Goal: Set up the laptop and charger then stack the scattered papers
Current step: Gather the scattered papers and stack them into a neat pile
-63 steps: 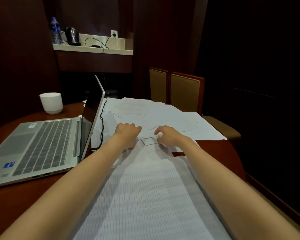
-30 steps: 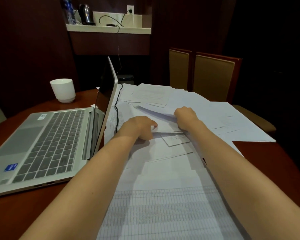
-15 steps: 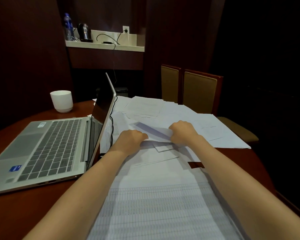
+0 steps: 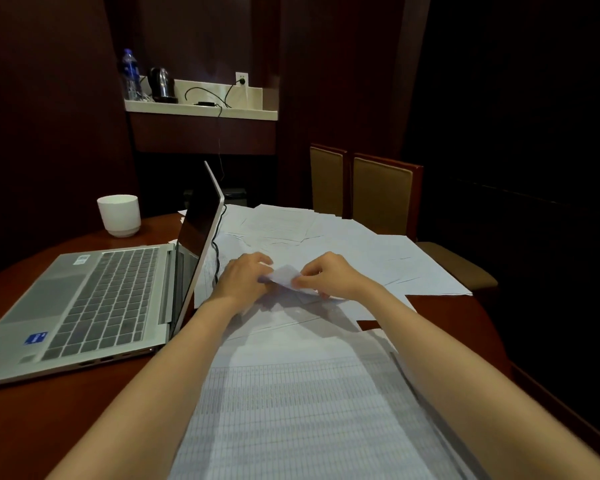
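A silver laptop (image 4: 94,303) stands open on the left of the dark wooden table (image 4: 59,420), its screen edge-on to me. A black charger cable (image 4: 216,258) runs down behind the screen onto the papers. White scattered papers (image 4: 378,258) cover the table's middle and right. A printed table sheet (image 4: 291,410) lies nearest me. Above the sheets, my left hand (image 4: 245,277) and my right hand (image 4: 329,275) pinch a small slip of paper (image 4: 284,273) between them, lifted slightly off the pile.
A white cup (image 4: 119,214) stands behind the laptop at the table's far left. Two padded chairs (image 4: 381,195) stand beyond the papers. A wall shelf (image 4: 201,110) carries a bottle, a kettle and a cable plugged into a socket.
Both hands moved from the far sheets back toward me. They let a larger sheet's edge go and now pinch a small slip raised between them.
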